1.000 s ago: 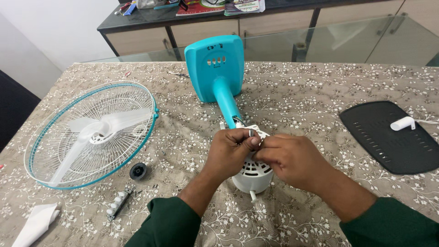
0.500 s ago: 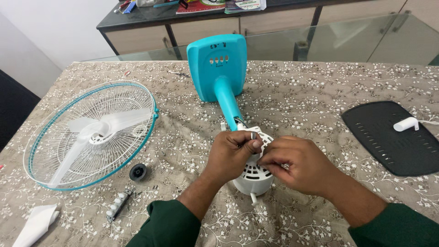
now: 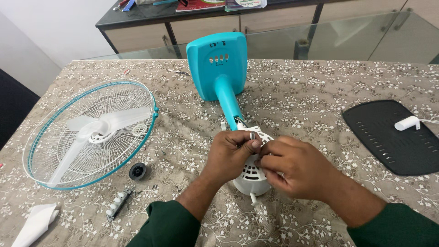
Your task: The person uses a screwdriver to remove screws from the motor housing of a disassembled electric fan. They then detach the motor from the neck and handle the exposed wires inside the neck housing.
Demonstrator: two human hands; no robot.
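since half a second ago the right hand (image 3: 297, 169) has drawn in a little toward the left hand (image 3: 231, 155), so that its fingertips now meet the left thumb over the top of the white motor housing (image 3: 249, 178); the left hand has hardly shifted. both hands sit on the housing, which lies on the patterned tablecloth (image 3: 320, 91) near the person's edge of the table, at the lower end of the teal fan stand (image 3: 219, 68). the left hand's fingers are curled together and press against the upper rim of the housing, with a small metal-looking bit showing at the thumb tip; whether it is pinched there cannot be told. the right hand's fingers are bent and closed against the slotted side of the housing, and what they grip, if anything, is hidden.

left of the hands lies the round fan guard (image 3: 89, 132) with white blades inside and a teal rim. near it sit a small black round cap (image 3: 137, 171), a white switch strip (image 3: 118, 206) and a white folded cloth (image 3: 36, 222). to the right, well apart, a black slotted panel (image 3: 388, 142) carries a short white cylinder (image 3: 407, 123).
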